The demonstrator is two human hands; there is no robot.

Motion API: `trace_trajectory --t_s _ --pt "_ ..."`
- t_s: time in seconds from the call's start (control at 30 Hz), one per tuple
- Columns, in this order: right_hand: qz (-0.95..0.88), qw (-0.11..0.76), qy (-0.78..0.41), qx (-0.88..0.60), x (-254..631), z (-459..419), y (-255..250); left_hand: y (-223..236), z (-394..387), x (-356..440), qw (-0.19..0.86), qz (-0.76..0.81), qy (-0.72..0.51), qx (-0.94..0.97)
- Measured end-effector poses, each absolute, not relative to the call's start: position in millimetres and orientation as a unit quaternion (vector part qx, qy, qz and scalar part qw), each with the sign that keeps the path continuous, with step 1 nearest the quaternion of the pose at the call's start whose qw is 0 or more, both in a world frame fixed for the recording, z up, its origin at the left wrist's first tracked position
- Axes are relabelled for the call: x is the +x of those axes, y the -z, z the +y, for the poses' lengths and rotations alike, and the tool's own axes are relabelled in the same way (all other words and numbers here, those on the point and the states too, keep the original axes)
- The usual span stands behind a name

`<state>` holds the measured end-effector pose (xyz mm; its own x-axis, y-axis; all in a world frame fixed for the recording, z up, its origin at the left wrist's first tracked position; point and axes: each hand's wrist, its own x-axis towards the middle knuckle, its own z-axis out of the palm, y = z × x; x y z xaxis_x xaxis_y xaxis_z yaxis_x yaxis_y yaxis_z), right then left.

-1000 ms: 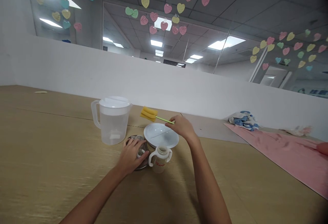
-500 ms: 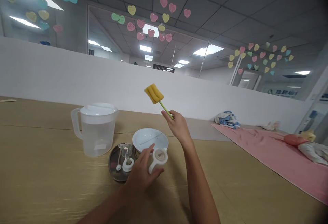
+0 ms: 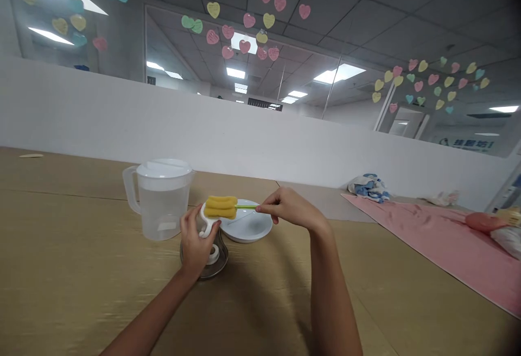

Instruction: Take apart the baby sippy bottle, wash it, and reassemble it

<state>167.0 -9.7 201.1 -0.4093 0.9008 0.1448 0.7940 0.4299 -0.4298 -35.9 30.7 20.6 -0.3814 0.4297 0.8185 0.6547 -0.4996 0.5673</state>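
Observation:
My left hand point(image 3: 196, 245) is wrapped round a baby bottle point(image 3: 206, 228) with a white handled rim, tipped so its mouth faces right. Fingers of my right hand point(image 3: 291, 209) pinch the thin green handle of a yellow sponge bottle brush point(image 3: 221, 207). The sponge lies level, its left end against the bottle's mouth; whether any of it is inside I cannot tell. Behind the brush is a white bowl point(image 3: 253, 232) with a thin stick lying in it. Below my left hand, a metal tray point(image 3: 220, 267) holds a white ring-shaped part point(image 3: 213, 255); my hand hides the rest.
A lidded clear pitcher point(image 3: 163, 209) with water stands left of the bowl. On the right a pink cloth point(image 3: 411, 236) covers the table, with a blue and white cloth point(image 3: 369, 188) at its far corner and a red item point(image 3: 483, 222) on it. A low white wall point(image 3: 260, 144) runs behind.
The raised sponge brush has come down and left to the bottle's mouth. My left hand has moved up and left, turning the bottle from upright onto its side.

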Motion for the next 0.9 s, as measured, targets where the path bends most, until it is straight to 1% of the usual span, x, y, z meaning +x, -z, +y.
trace_trajectory --t_s 0.2,0.4,0.63,0.73,0.83,0.9 --pt "-0.814 0.150 -0.123 -0.548 166.4 -2.5 -196.9 -15.5 33.8 -37.3 0.089 -0.484 0.664 -0.563" --pt "-0.810 0.106 -0.122 -0.564 171.3 -0.7 -196.4 -11.3 31.2 -40.6 0.165 -0.449 0.605 -0.637" --pt "-0.849 0.063 -0.093 -0.516 141.2 10.0 -180.8 -12.8 22.5 -33.2 0.225 -0.406 0.530 -0.710" --pt "-0.837 0.074 -0.101 -0.532 143.1 13.1 -181.3 -20.4 24.0 -41.4 0.251 -0.426 0.492 -0.717" --pt "-0.821 0.093 -0.137 -0.546 159.2 12.5 -187.8 -28.2 26.4 -49.8 0.278 -0.437 0.485 -0.705" --pt "-0.814 0.101 -0.138 -0.555 169.4 10.9 -192.1 -30.8 26.9 -51.2 0.288 -0.450 0.478 -0.697"
